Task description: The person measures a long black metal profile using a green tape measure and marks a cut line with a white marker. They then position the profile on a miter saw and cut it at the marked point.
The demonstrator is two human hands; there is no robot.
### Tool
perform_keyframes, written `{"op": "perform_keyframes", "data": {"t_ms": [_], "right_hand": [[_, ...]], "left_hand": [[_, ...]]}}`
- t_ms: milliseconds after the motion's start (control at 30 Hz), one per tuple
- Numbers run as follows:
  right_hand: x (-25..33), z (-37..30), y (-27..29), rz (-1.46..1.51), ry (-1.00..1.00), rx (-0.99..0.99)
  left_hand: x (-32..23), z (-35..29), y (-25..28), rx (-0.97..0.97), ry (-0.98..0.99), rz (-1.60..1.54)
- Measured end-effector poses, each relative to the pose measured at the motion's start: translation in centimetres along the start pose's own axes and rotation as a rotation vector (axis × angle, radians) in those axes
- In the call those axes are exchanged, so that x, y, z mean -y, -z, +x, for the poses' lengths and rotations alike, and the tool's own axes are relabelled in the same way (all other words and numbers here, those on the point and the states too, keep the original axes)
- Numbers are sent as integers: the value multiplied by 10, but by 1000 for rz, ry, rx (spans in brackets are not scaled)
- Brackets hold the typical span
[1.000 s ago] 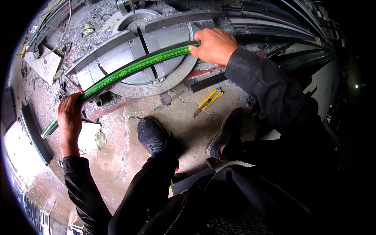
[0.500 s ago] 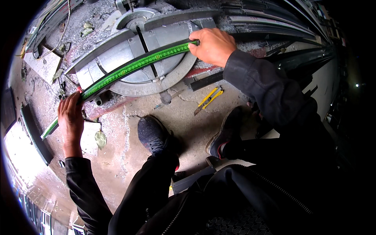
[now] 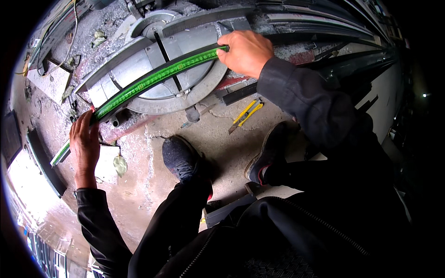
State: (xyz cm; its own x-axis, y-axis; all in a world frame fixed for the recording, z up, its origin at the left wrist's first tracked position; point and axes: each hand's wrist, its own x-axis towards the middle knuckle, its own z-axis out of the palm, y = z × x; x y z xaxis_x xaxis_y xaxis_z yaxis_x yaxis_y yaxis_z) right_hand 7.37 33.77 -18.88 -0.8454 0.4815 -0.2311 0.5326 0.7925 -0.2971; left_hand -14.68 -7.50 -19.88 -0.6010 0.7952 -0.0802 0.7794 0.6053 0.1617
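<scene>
A green tape measure blade (image 3: 160, 74) runs stretched along a dark, narrow strip (image 3: 139, 94), across the round metal base of a mitre saw (image 3: 143, 55). My right hand (image 3: 248, 52) is closed at the blade's right end, thumb and fingers pinching it together with the strip's end. At the lower left my left hand (image 3: 85, 146) wraps round the blade and strip, its fingers closed on top. A further length of the blade sticks out to the left beyond that hand. Part of the strip is hidden under the tape and my hands.
A yellow utility knife (image 3: 245, 115) lies on the concrete floor, right of my shoe (image 3: 181, 155). Long dark profiles (image 3: 324, 25) are stacked at the upper right. Metal shavings, a pale board (image 3: 50, 81), a leaf (image 3: 120, 166) and a curved dark offcut (image 3: 45, 162) are on the left.
The view has shifted slightly, so the saw base and right hand appear a little further left. Both hands keep their hold on the stretched tape.
</scene>
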Motion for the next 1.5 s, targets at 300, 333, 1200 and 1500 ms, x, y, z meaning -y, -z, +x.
{"op": "perform_keyframes", "data": {"t_ms": [300,333,1200,1500], "right_hand": [[4,-4,-3,-11,36,-49],[5,-4,-4,-8,42,-53],[20,-7,-16,-69,41,-80],[28,-10,-17,-88,52,-109]], "left_hand": [[-4,3,7,34,-8,19],[-6,4,10,56,-9,14],[-238,58,-32,-42,-175,-151],[-285,63,-57,-121,100,-192]]}}
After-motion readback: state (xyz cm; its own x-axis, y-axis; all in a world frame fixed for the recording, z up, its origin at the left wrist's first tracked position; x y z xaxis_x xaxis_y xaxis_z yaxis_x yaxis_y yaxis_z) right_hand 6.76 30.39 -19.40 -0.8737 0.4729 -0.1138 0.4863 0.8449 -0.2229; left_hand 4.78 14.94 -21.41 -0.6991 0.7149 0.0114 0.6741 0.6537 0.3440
